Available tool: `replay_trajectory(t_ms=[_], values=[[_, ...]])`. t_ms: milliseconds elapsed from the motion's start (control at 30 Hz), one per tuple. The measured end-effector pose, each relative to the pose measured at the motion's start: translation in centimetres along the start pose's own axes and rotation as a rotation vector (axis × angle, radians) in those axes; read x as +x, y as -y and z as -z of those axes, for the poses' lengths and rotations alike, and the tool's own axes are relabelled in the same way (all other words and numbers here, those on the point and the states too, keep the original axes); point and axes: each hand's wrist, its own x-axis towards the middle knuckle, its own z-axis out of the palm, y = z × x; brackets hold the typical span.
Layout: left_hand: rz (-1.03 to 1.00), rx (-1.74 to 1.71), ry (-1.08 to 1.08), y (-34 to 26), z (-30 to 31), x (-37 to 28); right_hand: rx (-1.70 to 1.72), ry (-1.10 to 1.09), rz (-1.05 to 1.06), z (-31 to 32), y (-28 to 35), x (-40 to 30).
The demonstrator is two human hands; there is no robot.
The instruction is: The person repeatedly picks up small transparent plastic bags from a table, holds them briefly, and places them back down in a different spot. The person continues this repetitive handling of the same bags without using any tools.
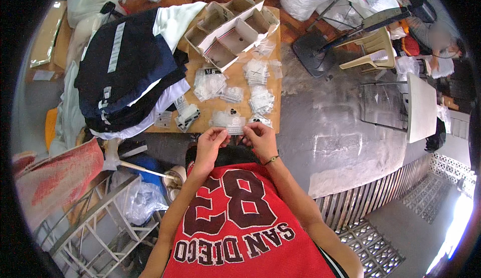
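Between my left hand (216, 139) and my right hand (259, 137) is a small clear printed plastic piece (236, 126), pinched at both ends by thumbs and fingers. It is just over the near edge of the wooden table (225, 128). Beyond it lie piles of similar clear printed pieces (262, 99), more pieces (210, 85) and a further stack (256, 71). A small pile with dark marks (187, 115) lies to the left of my hands. Whether the held piece is a bag or a film cannot be told.
A divided cardboard box (236, 37) stands at the table's far side. A tall stack of folded dark and white clothing (131, 63) covers the left. A plastic chair (372, 50) and white folding table (421, 108) stand to the right. A person (437, 37) is at the far right.
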Motion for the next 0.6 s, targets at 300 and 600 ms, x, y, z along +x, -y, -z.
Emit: replay_trajectory(t_ms=[300,600], values=[[0.016,-0.118,-0.1,1.0,0.3,1.2,-0.003,-0.158,0.019,5.1,-1.0,0.9],[0.006,-0.219,-0.204,0.6,0.5,1.3,-0.109,-0.278,0.289,8.5,2.3,8.8]])
